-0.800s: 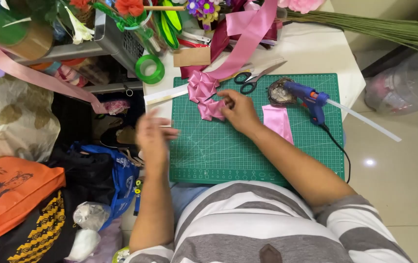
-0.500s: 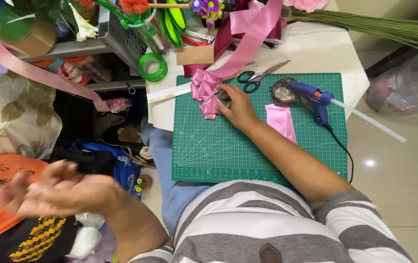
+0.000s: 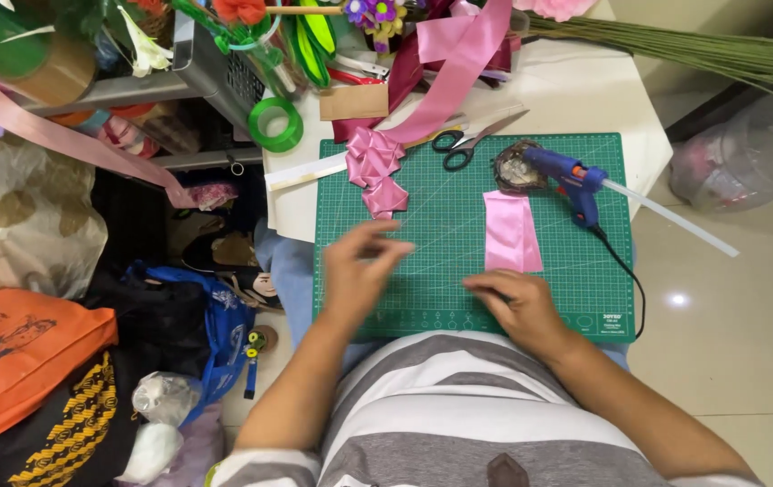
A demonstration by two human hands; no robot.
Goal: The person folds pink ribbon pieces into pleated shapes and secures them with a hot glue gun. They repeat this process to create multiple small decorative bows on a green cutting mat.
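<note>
i am hovering my left hand (image 3: 361,271), fingers loose and empty, below the pink ribbon bow (image 3: 375,169) while my right hand (image 3: 519,305), also released, is resting by the cut pink ribbon pieces (image 3: 511,231), likely the next loops needing a pinch.

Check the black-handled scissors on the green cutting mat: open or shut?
Slightly open. The black-handled scissors lie flat at the far edge of the green cutting mat, handles spread apart and the blades parted a little towards the tips.
</note>
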